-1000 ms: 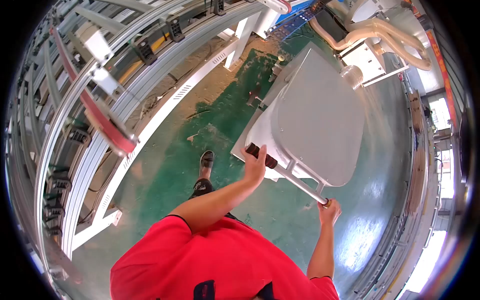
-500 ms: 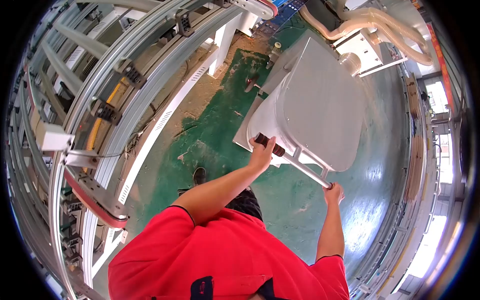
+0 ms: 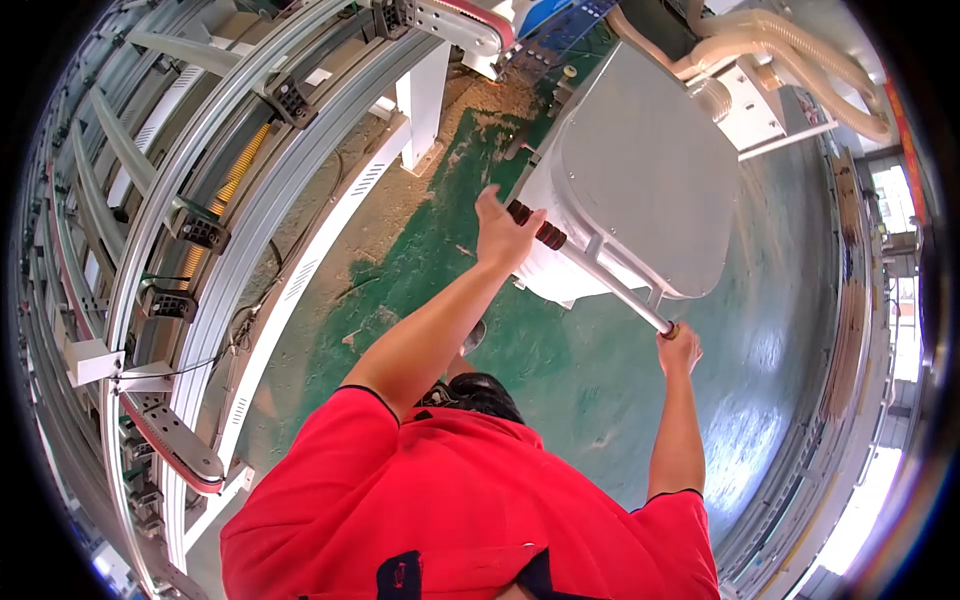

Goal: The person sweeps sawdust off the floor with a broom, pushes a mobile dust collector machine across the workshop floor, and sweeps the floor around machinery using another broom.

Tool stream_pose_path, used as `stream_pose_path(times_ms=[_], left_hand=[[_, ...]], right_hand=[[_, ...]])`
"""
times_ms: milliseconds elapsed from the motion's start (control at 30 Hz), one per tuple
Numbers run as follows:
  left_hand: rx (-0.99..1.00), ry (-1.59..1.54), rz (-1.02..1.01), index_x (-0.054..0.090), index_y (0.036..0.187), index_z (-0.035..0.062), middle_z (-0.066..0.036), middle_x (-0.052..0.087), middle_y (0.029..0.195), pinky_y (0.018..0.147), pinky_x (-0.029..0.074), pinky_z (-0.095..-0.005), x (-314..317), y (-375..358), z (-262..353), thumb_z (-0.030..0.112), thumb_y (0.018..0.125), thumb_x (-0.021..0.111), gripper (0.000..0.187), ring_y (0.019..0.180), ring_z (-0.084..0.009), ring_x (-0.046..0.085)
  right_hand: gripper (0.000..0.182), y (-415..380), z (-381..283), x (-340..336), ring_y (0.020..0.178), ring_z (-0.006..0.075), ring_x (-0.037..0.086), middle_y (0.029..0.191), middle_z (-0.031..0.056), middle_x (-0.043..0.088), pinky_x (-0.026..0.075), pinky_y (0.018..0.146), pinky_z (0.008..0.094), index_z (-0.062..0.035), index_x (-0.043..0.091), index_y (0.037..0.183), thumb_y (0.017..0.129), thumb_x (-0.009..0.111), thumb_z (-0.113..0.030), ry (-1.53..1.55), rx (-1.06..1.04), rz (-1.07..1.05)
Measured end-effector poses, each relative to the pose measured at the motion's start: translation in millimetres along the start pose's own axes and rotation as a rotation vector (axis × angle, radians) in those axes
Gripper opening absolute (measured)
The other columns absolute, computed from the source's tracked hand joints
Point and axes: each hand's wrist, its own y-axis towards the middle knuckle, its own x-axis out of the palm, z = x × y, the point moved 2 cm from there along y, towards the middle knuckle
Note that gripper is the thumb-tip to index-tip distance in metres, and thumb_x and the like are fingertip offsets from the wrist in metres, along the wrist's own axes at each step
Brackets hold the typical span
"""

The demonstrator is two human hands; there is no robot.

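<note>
Left hand (image 3: 505,238) has spread its fingers at the dark grip (image 3: 550,236); right fingers (image 3: 682,347) clasp the handlebar (image 3: 622,289).

Head-worn view, close above red shirt (image 3: 455,500), facing forward-down.

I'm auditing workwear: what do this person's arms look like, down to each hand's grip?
The left sleeve and right sleeve are short, red and edged in black. Neither the left hand's grip nor the right hand's grip shows a glove.
</note>
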Motion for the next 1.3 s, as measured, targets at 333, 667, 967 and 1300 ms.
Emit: stream_pose_path(times_ms=[333, 667, 967, 1300], left_hand=[[0.54, 0.512, -0.315, 0.065, 0.106, 0.0046, -0.013, 0.06, 0.115, 0.115, 0.023, -0.047, 73.6, 82.4, 57.0, 0.038, 0.096, 0.046, 0.039, 0.122, -0.0304, 0.047], [0.506, 0.49, -0.385, 0.064, 0.108, 0.0047, -0.011, 0.06, 0.115, 0.109, 0.027, -0.046, 111.2, 125.5, 67.2, 0.045, 0.094, 0.048, 0.045, 0.122, -0.028, 0.045], [0.486, 0.641, -0.395, 0.061, 0.113, 0.0049, -0.011, 0.058, 0.119, 0.105, 0.03, -0.0426, 105.2, 99.5, 73.6, 0.048, 0.097, 0.043, 0.049, 0.123, -0.0266, 0.045], [0.417, 0.782, -0.359, 0.06, 0.11, 0.0052, -0.011, 0.056, 0.119, 0.108, 0.026, -0.0441, 64.7, -2.6, 72.0, 0.047, 0.097, 0.042, 0.047, 0.124, -0.0268, 0.042]], right_hand=[[0.035, 130.0, -11.9, -1.5, 0.109, 0.0319, 0.057, 0.107, 0.0078, 0.064, 0.042, 0.092, 0.0519, -0.0112, 0.06, 0.103, 0.078, 0.074, -0.031, -0.006, -0.08, -0.013], [0.037, 200.5, -1.6, 13.6, 0.11, 0.0328, 0.056, 0.107, 0.01, 0.064, 0.042, 0.093, 0.0536, -0.011, 0.06, 0.105, 0.075, 0.076, -0.027, -0.009, -0.033, -0.085], [0.034, 168.1, -0.2, 0.0, 0.101, 0.0339, 0.061, 0.1, 0.0123, 0.068, 0.046, 0.09, 0.0474, -0.0092, 0.064, 0.102, 0.075, 0.073, -0.027, 0.028, -0.104, 0.057], [0.027, 71.0, 50.2, -3.5, 0.109, 0.0312, 0.055, 0.106, 0.0093, 0.064, 0.038, 0.095, 0.0498, -0.0103, 0.062, 0.098, 0.083, 0.066, -0.032, 0.116, -0.224, 0.031]])
